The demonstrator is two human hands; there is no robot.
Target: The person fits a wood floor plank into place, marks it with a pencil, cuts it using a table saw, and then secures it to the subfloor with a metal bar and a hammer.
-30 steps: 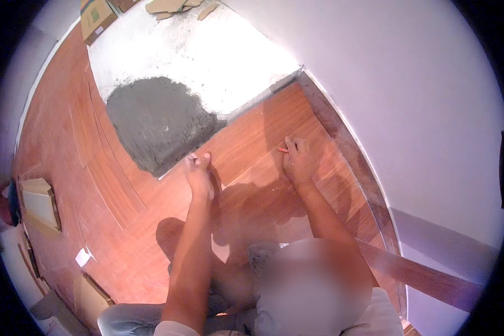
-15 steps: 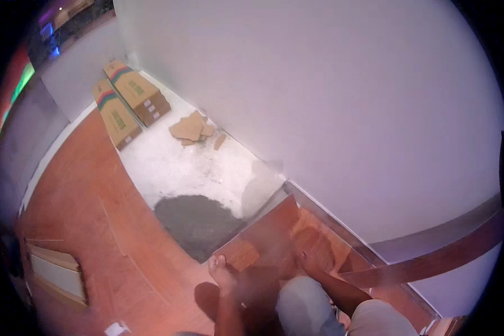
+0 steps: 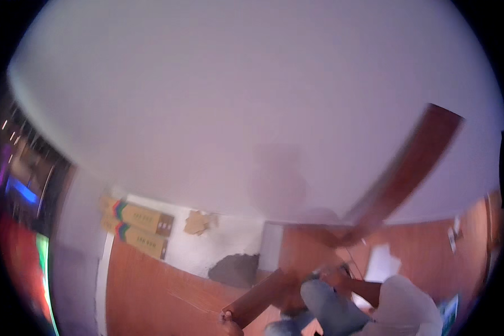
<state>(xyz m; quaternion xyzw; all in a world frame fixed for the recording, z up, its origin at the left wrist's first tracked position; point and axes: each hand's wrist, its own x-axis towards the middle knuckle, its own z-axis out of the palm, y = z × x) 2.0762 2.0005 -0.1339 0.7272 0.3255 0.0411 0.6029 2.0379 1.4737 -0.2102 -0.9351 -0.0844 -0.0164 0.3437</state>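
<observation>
My left hand (image 3: 227,318) grips the lower end of a reddish-brown wood plank (image 3: 253,298), which slants up to the right across the floor. My right hand (image 3: 336,277), smeared by motion, is beside my bent, jeans-clad knee (image 3: 325,299); its fingers and anything in them cannot be made out. Just beyond the plank lies a dark grey mortar patch (image 3: 232,269) on the white floor base (image 3: 196,249). A long wood plank (image 3: 409,162) leans upright against the pale wall (image 3: 235,101) at the right.
Two cardboard cartons (image 3: 143,235) lie at the back left, with cardboard scraps (image 3: 197,223) beside them. Wood flooring (image 3: 145,285) runs along the left. A white sheet-like item (image 3: 379,263) lies at the right. Coloured lights (image 3: 22,190) show at the far left.
My view has swung up toward the wall and turned, blurring the picture. My left hand now holds a plank raised at an angle. The red pencil-like item earlier in my right hand cannot be seen.
</observation>
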